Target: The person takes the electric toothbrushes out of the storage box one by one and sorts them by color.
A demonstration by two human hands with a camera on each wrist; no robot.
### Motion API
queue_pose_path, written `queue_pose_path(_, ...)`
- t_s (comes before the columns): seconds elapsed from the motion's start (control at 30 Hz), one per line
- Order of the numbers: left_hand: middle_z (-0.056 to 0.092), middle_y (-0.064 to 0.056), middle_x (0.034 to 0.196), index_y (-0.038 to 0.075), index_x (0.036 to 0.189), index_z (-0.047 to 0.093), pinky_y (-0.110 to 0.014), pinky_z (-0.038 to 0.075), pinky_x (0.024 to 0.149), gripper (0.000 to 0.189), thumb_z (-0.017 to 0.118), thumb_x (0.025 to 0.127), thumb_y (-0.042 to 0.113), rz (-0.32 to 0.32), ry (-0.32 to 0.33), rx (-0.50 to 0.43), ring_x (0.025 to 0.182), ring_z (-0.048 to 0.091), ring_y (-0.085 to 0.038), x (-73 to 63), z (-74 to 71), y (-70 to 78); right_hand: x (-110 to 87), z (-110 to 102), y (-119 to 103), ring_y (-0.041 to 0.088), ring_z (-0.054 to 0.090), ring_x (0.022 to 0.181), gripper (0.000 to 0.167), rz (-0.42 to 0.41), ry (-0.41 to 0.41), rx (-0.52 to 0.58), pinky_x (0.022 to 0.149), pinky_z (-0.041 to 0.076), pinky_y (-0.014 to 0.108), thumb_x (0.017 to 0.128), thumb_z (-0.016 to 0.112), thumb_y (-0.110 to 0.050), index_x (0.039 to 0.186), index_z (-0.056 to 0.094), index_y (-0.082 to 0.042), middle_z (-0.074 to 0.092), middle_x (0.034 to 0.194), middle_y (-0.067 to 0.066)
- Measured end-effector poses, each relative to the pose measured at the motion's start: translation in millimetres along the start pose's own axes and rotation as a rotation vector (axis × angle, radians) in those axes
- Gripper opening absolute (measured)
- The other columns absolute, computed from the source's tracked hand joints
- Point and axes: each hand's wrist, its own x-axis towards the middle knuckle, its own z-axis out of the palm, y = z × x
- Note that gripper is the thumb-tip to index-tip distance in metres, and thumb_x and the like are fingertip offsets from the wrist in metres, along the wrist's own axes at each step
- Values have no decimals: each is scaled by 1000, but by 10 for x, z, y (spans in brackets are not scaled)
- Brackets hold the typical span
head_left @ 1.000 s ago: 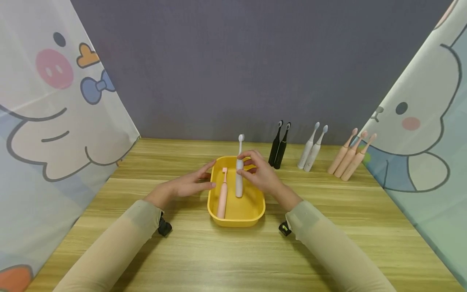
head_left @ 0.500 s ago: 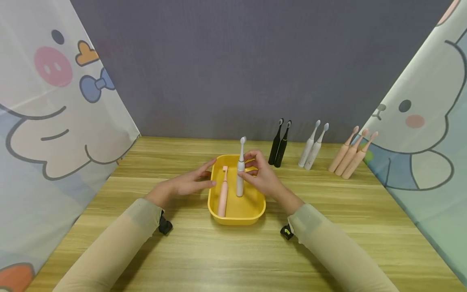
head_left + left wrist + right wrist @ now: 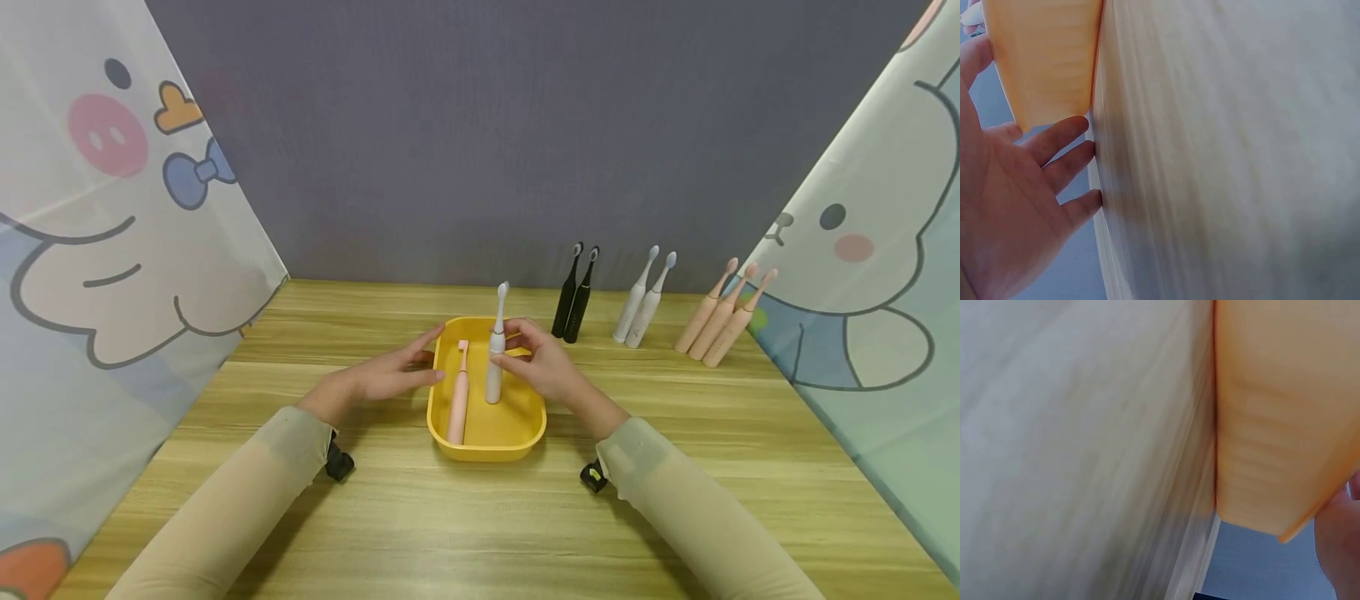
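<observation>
A yellow plastic bin (image 3: 487, 454) stands on the table in the middle of the head view. Inside, along its left side, lies a pink electric toothbrush (image 3: 459, 408), head away from me. My right hand (image 3: 546, 365) reaches over the right rim and pinches a white electric toothbrush (image 3: 495, 379), brush head up, above the bin's floor. My left hand (image 3: 382, 377) rests at the left rim, thumb over the edge. Its spread fingers (image 3: 1063, 140) lie by the bin's outer wall in the left wrist view. Only part of the right hand shows in the right wrist view.
Two black electric toothbrushes (image 3: 573, 310) stand behind the bin to the right. Two white ones (image 3: 637, 312) and three peach ones (image 3: 720, 327) stand farther right. A grey panel (image 3: 480, 142) closes the back, with cartoon-printed cloths at both sides of the wooden table (image 3: 465, 533).
The white toothbrush has tilted slightly to the right, its head shifting right, while my right hand keeps hold of it and its fingers settle lower. My left hand stays at the rim.
</observation>
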Motion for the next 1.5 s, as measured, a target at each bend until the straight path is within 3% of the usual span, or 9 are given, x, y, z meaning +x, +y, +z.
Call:
queue_pose_path(0.43,44,-21,172,37,178,-1,-72,27,131,95,59,108,62,11,-2,7,161,39,-46,-19,-2,27,15,-40,-11,37,71,122,43,41,-80,-17,106,62,50,101,78,-3,142,63,0,69,136,21)
queue_pose_path(0.93,45,-21,172,35,178,0,-71,27,132,95,59,109,60,15,1,2,160,40,-47,-33,-2,32,31,-27,10,32,69,120,49,35,-131,-82,106,62,54,102,78,-7,148,61,-4,70,132,17)
queue_pose_path(1.5,43,-21,173,38,178,-1,-71,27,131,93,58,109,61,16,1,14,161,40,-46,-25,-2,-3,29,-8,22,31,70,117,48,19,-110,-103,105,62,56,101,79,-6,145,61,-3,70,130,17)
